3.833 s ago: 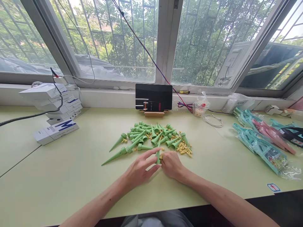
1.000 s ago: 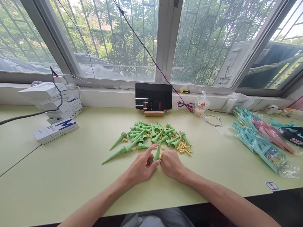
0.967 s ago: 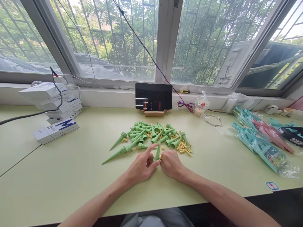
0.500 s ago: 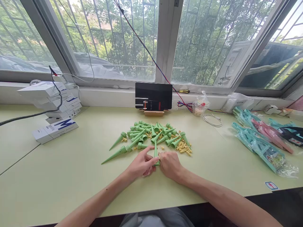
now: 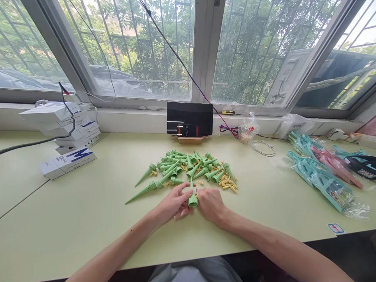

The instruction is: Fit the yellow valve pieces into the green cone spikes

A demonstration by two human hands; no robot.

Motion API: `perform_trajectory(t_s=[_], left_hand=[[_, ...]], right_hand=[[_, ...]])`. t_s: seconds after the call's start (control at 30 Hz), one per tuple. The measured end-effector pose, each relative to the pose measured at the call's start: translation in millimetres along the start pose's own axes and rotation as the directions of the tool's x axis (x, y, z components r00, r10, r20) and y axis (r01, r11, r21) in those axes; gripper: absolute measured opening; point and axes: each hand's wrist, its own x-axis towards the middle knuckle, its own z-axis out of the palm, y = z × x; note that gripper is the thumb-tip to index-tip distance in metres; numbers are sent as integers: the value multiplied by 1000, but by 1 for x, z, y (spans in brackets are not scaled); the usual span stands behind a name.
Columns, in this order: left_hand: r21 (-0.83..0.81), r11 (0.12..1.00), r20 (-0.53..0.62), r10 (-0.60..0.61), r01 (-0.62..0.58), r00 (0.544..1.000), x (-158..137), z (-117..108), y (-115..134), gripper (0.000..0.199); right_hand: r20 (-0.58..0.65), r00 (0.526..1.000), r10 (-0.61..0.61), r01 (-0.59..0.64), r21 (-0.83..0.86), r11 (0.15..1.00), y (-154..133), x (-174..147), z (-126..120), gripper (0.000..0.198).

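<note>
My left hand [image 5: 179, 201] is closed around a green plastic watering spike [image 5: 192, 199], with its narrow tip pointing away from me and its open, ringed mouth facing me. Against the spike's right side, my right hand [image 5: 210, 203] is curled in, pinching a small yellow plug [image 5: 197, 195] that shows only in part. Whether the plug sits in the spike's wall cannot be made out. Just beyond my hands is a pile of green spikes [image 5: 176, 166], some with ribbed caps on. Loose yellow plugs [image 5: 229, 183] lie at its right side.
A dark tablet [image 5: 190, 111] stands against the sill with a phone [image 5: 190, 130] before it. White boxes [image 5: 69, 162] are stacked at the left. Bagged teal and pink plastic pieces [image 5: 326, 176] lie at the right, near a coiled white cable [image 5: 263, 149].
The spike has tilted so its open mouth turns more toward me, and my left thumb has slid up along it. My right hand stays against its side.
</note>
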Motion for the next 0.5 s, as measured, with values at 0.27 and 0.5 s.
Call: perform_trajectory(t_s=[0.27,0.5], left_hand=[[-95,987,20,-125,126,992,-2,-1,6,77],[-61,994,83,-83,88,993,-4,-3,4,87]], right_hand=[[-12,1000,-22,21,-38,999,-2,-2,3,24],[4,999,-35,35,-24,999,-1,-2,0,21]])
